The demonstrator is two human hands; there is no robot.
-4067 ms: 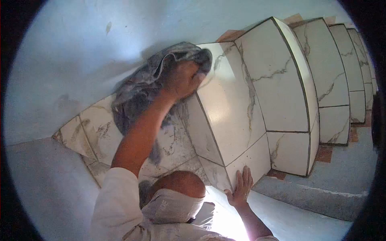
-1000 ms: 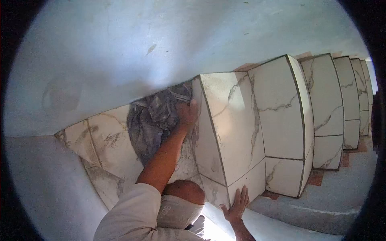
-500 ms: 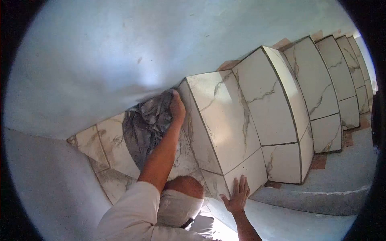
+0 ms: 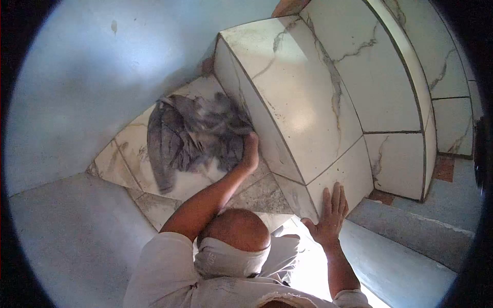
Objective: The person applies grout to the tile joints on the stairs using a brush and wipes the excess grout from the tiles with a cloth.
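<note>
Where wall point(image 4: 61, 97) meets tile point(image 4: 134, 154), veined steps point(image 4: 298, 118), cloth point(image 4: 172, 133)

Pale, worn clothing, cut short at arm and leg.
An off-white short sleeve point(image 4: 156, 267) is seen at seven o'clock, and a second pale sleeve point(image 4: 353, 299) at five. At six, a rounded bare knee point(image 4: 236, 228) is bordered by a light shorts leg point(image 4: 226, 261), faintly lettered. Between five and six, a frayed edge point(image 4: 282, 295) is shown.
</note>
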